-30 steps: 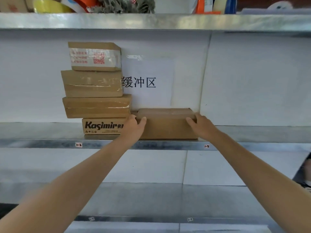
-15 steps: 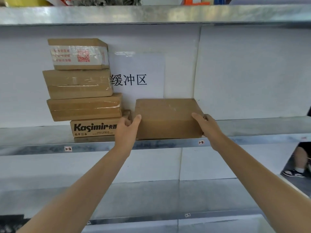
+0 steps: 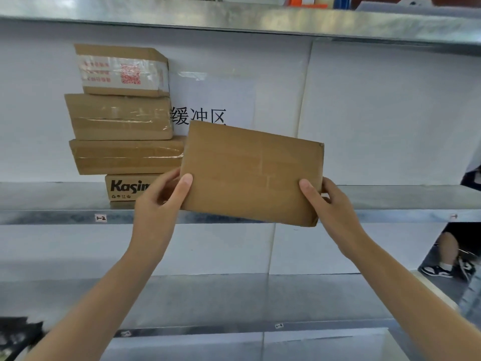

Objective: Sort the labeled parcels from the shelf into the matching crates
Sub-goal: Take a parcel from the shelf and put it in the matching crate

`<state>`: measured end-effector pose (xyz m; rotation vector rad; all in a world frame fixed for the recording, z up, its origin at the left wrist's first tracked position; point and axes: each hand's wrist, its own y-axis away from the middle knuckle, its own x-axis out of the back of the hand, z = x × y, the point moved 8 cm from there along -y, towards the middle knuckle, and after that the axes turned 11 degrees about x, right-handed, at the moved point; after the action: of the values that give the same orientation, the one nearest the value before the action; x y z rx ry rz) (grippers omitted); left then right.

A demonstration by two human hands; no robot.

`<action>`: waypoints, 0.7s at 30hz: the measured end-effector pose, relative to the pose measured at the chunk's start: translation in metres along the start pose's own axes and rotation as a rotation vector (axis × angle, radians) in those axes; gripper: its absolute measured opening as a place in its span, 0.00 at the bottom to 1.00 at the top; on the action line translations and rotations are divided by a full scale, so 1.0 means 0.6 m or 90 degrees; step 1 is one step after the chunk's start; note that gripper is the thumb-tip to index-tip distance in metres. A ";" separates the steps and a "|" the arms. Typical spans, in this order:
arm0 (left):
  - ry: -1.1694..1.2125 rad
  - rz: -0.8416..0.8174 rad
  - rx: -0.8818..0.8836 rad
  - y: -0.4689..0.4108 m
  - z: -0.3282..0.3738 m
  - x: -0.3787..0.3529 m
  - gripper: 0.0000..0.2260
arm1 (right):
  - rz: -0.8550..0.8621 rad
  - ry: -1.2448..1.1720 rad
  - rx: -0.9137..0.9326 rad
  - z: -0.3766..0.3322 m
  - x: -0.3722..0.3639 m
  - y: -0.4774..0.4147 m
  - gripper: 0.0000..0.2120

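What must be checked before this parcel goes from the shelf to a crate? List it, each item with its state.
1. Grip: left hand and right hand hold the parcel at its two ends: ok.
2. Parcel held off the shelf, tilted: ok.
3. Label readable: the facing side shows only cardboard and tape: not ok.
4. Stack of four boxes beside it stands upright: ok.
5. Matching crate: none in view: cannot tell.
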<state>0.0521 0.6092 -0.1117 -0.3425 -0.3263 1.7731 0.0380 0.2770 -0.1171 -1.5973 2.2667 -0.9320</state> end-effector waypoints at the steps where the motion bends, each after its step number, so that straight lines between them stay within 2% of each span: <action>1: -0.011 0.014 0.006 0.006 -0.007 0.014 0.12 | -0.018 0.004 0.008 -0.003 -0.013 0.005 0.20; 4: -0.095 0.078 0.017 0.030 -0.033 0.061 0.10 | -0.069 -0.017 -0.003 0.010 -0.058 0.025 0.22; 9: -0.159 0.182 0.063 0.079 -0.083 0.141 0.12 | -0.157 -0.079 -0.063 0.063 -0.135 0.076 0.15; 14: -0.148 0.176 0.087 0.122 -0.113 0.209 0.11 | -0.207 -0.079 -0.063 0.072 -0.185 0.105 0.21; 16: -0.131 0.179 0.093 0.138 -0.125 0.235 0.15 | -0.221 -0.079 -0.054 0.074 -0.211 0.112 0.23; 18: -0.139 0.186 0.122 0.155 -0.146 0.255 0.18 | -0.237 -0.056 -0.035 0.075 -0.236 0.120 0.23; 21: -0.144 0.180 0.182 0.177 -0.180 0.278 0.15 | -0.291 -0.041 -0.006 0.080 -0.271 0.138 0.17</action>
<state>-0.0355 0.7524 -0.2621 0.0194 -0.1857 2.1101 0.0620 0.4238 -0.2334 -2.1653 1.8967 -0.9468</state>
